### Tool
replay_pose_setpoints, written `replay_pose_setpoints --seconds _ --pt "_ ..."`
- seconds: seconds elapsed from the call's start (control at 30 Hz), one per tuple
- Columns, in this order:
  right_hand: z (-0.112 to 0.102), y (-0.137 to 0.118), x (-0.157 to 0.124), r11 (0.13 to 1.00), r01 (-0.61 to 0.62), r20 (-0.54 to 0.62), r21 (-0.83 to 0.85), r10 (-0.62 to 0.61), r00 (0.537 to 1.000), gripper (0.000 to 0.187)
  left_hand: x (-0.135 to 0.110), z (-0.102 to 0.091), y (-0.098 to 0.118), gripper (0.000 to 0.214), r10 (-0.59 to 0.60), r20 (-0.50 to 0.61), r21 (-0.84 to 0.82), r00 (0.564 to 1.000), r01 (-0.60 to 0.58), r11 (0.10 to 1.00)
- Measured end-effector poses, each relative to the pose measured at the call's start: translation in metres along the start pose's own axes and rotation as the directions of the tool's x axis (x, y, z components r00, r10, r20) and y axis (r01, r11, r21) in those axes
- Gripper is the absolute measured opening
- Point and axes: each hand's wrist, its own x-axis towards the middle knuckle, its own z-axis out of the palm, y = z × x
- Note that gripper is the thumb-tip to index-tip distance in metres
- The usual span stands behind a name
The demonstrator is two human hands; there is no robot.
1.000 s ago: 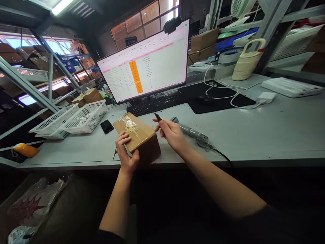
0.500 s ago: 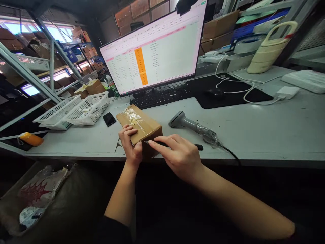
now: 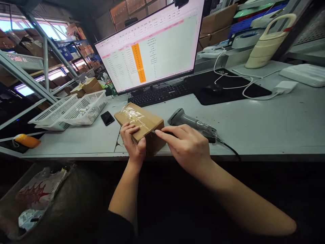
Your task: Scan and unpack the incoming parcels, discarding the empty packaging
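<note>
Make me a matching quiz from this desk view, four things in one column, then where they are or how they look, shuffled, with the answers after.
1. Cardboard box
2. Cutter
3. Phone
4. Scanner

A. Grey, with a black cable
B. Held in the right hand
C. Gripped by the left hand
D. Lying beside the white baskets

Pairs: 1-C, 2-B, 3-D, 4-A
</note>
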Motion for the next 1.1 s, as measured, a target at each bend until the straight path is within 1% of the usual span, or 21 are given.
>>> replay_pose_setpoints --seconds 0.23,0.4,0.53,0.6,0.67,0.77,0.9,0.97,1.1 --pt "0.009 -0.013 -0.007 0.995 -0.004 0.002 0.099 0.003 1.0 0.032 0.001 0.0 0.002 0.028 0.013 0.009 0.057 1.0 -0.013 0.998" --pt "0.01 -0.015 -0.005 0.993 -0.023 0.02 0.116 0.021 1.0 0.033 0.001 0.002 0.003 0.025 0.005 -0.006 0.015 1.0 -0.005 1.0" --pt "0.007 -0.001 -0.002 0.997 -0.012 0.037 0.075 0.009 0.999 0.032 0.001 0.006 0.003 0.021 0.026 -0.021 0.013 0.999 -0.026 1.0" --pt "0.007 0.011 -0.002 0.999 -0.052 0.012 -0.005 0.052 0.999 0.032 0.001 0.007 0.003 0.021 0.036 -0.027 0.012 0.999 -0.036 0.999" --pt "0.007 0.023 -0.004 0.989 -0.118 -0.023 -0.086 0.117 0.993 0.032 0.001 0.006 0.004 0.021 0.033 -0.033 0.01 0.999 -0.032 0.999" --pt "0.006 0.032 -0.008 0.983 -0.157 -0.043 -0.097 0.154 0.987 0.031 0.003 0.003 0.006 0.022 0.011 0.008 0.05 1.0 -0.012 0.999" --pt "0.005 0.022 -0.015 0.993 -0.118 -0.078 0.002 0.118 0.99 0.031 0.006 -0.001 0.008 0.031 0.0 0.115 0.101 0.993 -0.011 0.995" --pt "0.006 0.013 -0.017 0.995 -0.084 -0.08 0.048 0.088 0.993 0.033 0.006 -0.001 0.008 0.031 0.007 0.126 0.086 0.992 -0.018 0.996" --pt "0.01 0.001 -0.014 0.994 -0.034 -0.034 0.107 0.037 0.999 0.032 0.006 0.0 0.007 0.034 0.012 0.112 0.094 0.994 -0.022 0.995"
